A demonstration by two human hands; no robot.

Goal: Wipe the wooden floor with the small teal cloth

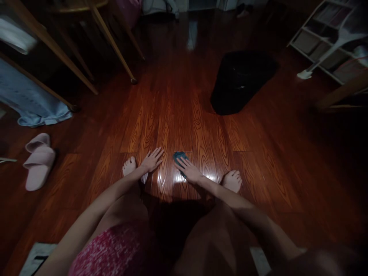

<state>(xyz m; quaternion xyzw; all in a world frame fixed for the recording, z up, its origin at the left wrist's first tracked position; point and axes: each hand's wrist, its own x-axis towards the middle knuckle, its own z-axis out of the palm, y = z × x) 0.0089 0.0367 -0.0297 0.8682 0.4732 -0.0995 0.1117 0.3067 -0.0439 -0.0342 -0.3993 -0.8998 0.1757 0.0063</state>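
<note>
My left hand (152, 161) rests palm down on the glossy wood floor (169, 122), its fingers spread and nothing in it. To its right, my right hand (190, 170) lies flat over a dark teal cloth (180, 156), with its fingers stretched out across it. Part of the cloth is hidden under that palm. Just below my left wrist shows a small pale thing (144, 178), too little visible to name. My bare feet flank both hands, with the left foot (129, 166) close to my left hand and the right foot (232, 181) beside my right forearm.
A black bin (241, 84) stands ahead to the right. Pink slippers (40, 165) lie at the left, below light blue jeans (37, 99). Wooden chair legs (115, 46) rise at the upper left. A white shelf (313, 34) stands at the far right.
</note>
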